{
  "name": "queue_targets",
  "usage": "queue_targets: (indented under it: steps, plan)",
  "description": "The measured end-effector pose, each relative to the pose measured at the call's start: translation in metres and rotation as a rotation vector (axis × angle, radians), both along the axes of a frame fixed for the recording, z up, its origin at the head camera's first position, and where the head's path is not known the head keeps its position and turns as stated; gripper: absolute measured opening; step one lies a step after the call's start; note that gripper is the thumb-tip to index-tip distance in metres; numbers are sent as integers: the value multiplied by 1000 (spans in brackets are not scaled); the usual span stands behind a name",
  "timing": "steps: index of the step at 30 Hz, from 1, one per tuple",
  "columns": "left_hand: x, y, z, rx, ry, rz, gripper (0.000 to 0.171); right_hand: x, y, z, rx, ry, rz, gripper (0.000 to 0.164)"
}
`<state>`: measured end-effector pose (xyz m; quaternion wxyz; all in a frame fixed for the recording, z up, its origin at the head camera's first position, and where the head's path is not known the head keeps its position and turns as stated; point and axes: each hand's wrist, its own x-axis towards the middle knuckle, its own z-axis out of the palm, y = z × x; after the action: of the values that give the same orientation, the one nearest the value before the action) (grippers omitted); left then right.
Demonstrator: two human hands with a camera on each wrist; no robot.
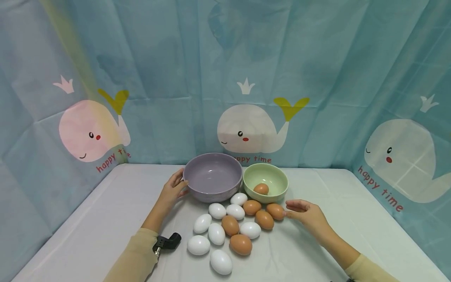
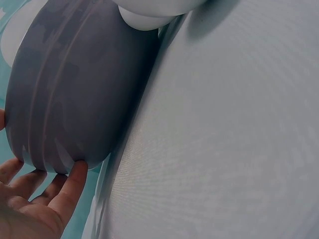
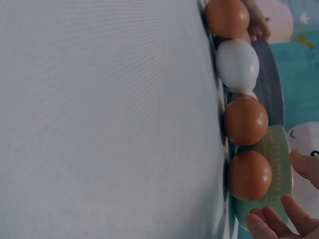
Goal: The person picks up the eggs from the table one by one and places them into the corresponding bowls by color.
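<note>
My left hand rests against the left side of a large purple bowl, its fingertips at the outer wall. In the left wrist view the fingers are spread beneath the bowl's curved side. My right hand holds nothing, its thumb tip right beside the rightmost brown egg. In the right wrist view, that hand's fingers are apart, close to a brown egg and the green bowl. The smaller green bowl stands right of the purple one with one brown egg inside.
Several white eggs and brown eggs lie grouped in front of the bowls on the white table. A blue curtain with printed whales hangs behind the table. A black wrist mount sticks out from my left sleeve.
</note>
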<state>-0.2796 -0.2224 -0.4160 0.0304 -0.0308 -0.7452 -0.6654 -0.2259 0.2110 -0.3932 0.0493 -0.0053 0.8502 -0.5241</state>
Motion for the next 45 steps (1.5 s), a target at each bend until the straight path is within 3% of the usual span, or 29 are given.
queue_targets:
  steps: [27,45]
  plan:
    - [2,0,0,-7,-3,5,62,-10,-9,-12,66,-18,22,59]
    - [2,1,1,0,17,-6,62,-17,-21,-11,75,-32,-38,55]
